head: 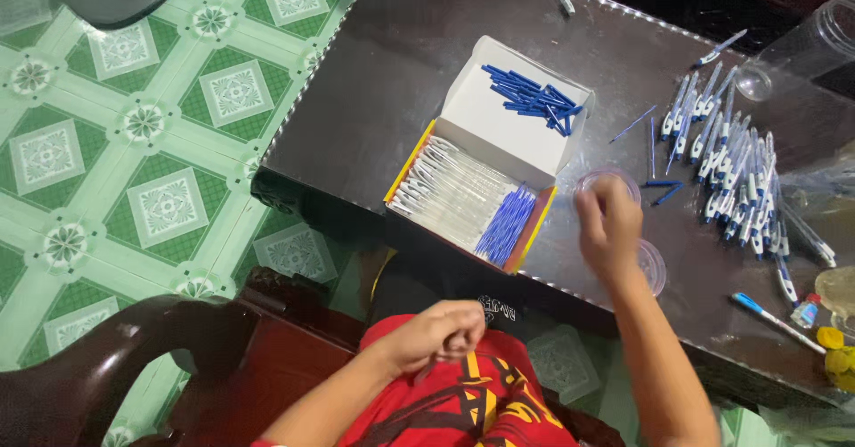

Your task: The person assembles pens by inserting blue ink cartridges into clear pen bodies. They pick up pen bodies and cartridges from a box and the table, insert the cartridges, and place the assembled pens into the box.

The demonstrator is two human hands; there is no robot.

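My right hand (608, 222) reaches over the dark table (401, 73), fingers bunched above a small clear round dish (598, 178); whether it pinches anything I cannot see. My left hand (438, 336) is down in my lap over the red shirt, fingers curled around what looks like a thin clear pen barrel. An open box (481, 175) lies left of my right hand, with clear barrels and blue refills in its tray and blue caps (534, 98) in its white lid.
A heap of assembled white-and-blue pens (735, 175) lies to the right. A clear plastic jar (802, 51) stands at the far right corner. One pen (773, 320) and small bottle caps (833, 345) lie near the right edge. A dark wooden chair arm (116, 358) is lower left.
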